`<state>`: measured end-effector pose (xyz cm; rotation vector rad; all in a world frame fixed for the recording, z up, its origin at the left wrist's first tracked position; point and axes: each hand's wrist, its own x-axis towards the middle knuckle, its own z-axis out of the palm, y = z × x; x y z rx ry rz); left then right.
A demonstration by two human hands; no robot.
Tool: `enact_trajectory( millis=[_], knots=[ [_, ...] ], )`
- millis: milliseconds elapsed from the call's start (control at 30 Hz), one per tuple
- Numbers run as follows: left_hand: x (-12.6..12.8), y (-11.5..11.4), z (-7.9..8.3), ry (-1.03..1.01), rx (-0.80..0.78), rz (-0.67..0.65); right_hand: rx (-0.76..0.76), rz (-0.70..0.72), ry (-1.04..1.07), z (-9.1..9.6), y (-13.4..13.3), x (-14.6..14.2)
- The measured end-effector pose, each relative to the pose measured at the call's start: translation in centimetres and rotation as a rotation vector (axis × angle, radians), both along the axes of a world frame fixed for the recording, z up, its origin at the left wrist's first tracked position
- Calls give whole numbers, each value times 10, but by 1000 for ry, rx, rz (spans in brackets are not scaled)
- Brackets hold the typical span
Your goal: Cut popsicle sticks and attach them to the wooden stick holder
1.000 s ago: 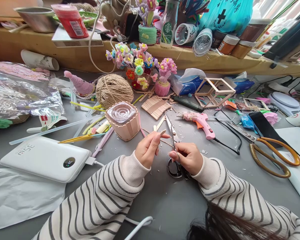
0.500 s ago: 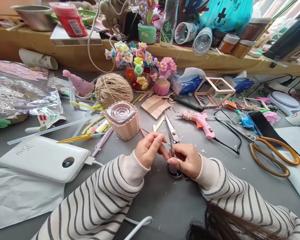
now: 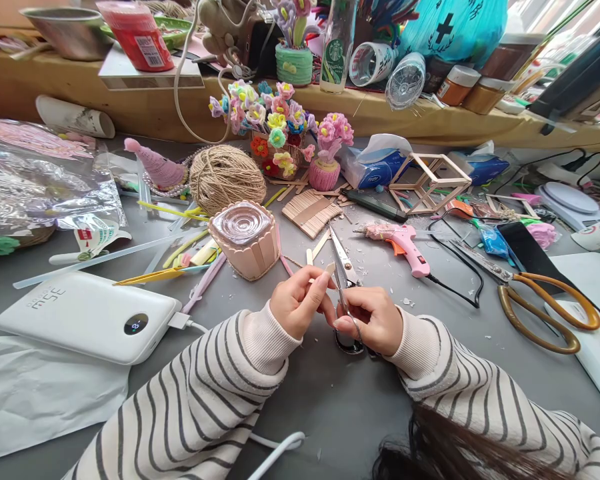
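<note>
My left hand point(image 3: 299, 303) pinches a short piece of wooden craft stick point(image 3: 331, 269) between thumb and fingers, its pale end pointing up. Close beside it, my right hand point(image 3: 375, 321) is closed around small metal scissors point(image 3: 342, 297), whose blades stand right by the stick. Larger scissors point(image 3: 347, 268) with dark handles lie on the table under and behind both hands. Left of them sits a clear container point(image 3: 250, 257) clad in upright craft sticks. Behind lies a banded bundle of craft sticks point(image 3: 310, 215), with loose sticks near it.
A pink glue gun point(image 3: 403, 245) and brown-handled scissors point(image 3: 545, 297) lie to the right. A white power bank point(image 3: 90, 317) lies left, its cable attached. Behind are a twine ball point(image 3: 225, 179), fluffy flowers point(image 3: 280, 123) and a stick frame point(image 3: 430, 183). Small scraps litter the table.
The wooden stick and my left fingers have shifted slightly, and the stick's end is tilted a little differently by the blades. My right hand has barely moved.
</note>
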<state>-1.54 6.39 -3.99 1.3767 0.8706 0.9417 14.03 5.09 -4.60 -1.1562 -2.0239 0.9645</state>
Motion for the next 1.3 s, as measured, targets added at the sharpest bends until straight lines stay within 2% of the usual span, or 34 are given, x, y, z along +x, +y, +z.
enact_trajectory(
  millis=[233,700,1000,1167,1300],
  knots=[
    [0,1,2,44,-3,2,23,-13,4,1,1,-1],
    [1,0,1,4,-45,-13,52,-6,-8,1,1,-1],
    [-1,-1,3,54,-11,-42,1,19,-2,1,-1,0],
    [1,-2,2,36,-4,-10,5,28,2,1,0,0],
    [0,-1,1,45,1,-44,37,21,0,2,1,-1]
  ],
)
